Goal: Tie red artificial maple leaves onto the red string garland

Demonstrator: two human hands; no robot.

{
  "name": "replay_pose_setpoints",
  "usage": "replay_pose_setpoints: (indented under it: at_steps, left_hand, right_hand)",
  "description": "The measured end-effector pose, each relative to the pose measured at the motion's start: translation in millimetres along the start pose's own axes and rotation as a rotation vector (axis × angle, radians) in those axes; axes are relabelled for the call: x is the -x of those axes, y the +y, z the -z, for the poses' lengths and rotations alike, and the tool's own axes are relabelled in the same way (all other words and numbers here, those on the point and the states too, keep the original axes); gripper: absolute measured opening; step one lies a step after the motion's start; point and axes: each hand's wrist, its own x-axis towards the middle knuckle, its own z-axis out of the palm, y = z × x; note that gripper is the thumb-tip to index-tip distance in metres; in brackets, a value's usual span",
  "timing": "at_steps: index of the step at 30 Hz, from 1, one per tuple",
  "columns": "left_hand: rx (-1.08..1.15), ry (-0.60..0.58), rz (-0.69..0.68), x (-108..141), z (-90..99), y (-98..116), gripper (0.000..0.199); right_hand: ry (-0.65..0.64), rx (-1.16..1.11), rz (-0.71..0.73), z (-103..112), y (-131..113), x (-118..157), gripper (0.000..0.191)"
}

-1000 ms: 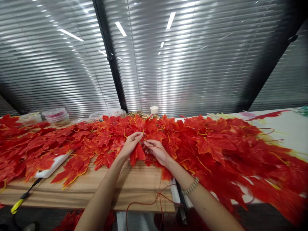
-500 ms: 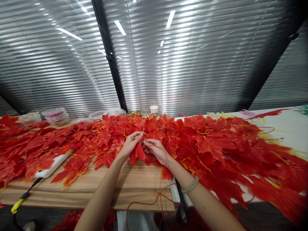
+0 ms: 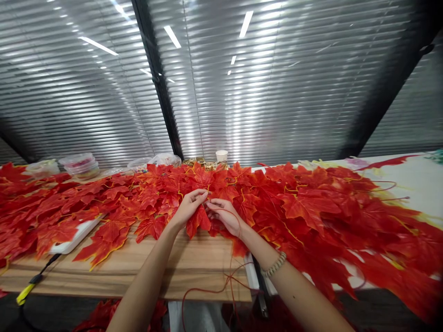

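Both of my hands meet over a thick heap of red artificial maple leaves on the table. My left hand is closed in a pinch at the top of one red maple leaf, which hangs below the fingers. Close beside it, my right hand has its fingers pinched together on a thin red cord. The cord loops over that wrist and trails down past the table's front edge. The exact spot between the fingertips is too small to make out.
A white power strip lies among leaves at the left, its cable hanging off the edge. Stacked plastic tubs and a paper cup stand at the back, before the blinds. More leaves lie below the wooden tabletop.
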Motion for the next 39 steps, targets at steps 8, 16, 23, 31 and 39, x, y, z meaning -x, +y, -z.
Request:
replay_pose_setpoints:
  at_steps: [8, 16, 23, 31, 39]
  left_hand:
    - [-0.070, -0.031, -0.002, 0.1, 1.2, -0.5, 0.029]
    - [-0.115, -0.054, -0.023, -1.5, 3.4, -3.4, 0.029]
    - [-0.176, -0.102, -0.037, -1.0, 3.4, -2.6, 0.027]
    - [-0.244, -0.134, -0.063, 0.4, 1.9, 2.7, 0.028]
    - [-0.266, -0.137, -0.069, 1.3, 1.9, 2.7, 0.028]
  right_hand:
    - [0.017, -0.006, -0.007, -1.8, 0.6, 1.3, 0.028]
    - [0.030, -0.006, -0.014, -5.6, -3.0, 2.5, 0.028]
    - [0.035, 0.020, -0.014, -5.4, -0.6, 2.3, 0.029]
    - [0.052, 0.022, -0.018, -6.2, 0.2, 2.7, 0.027]
    - [0.049, 0.020, -0.019, -6.0, 1.0, 2.0, 0.027]
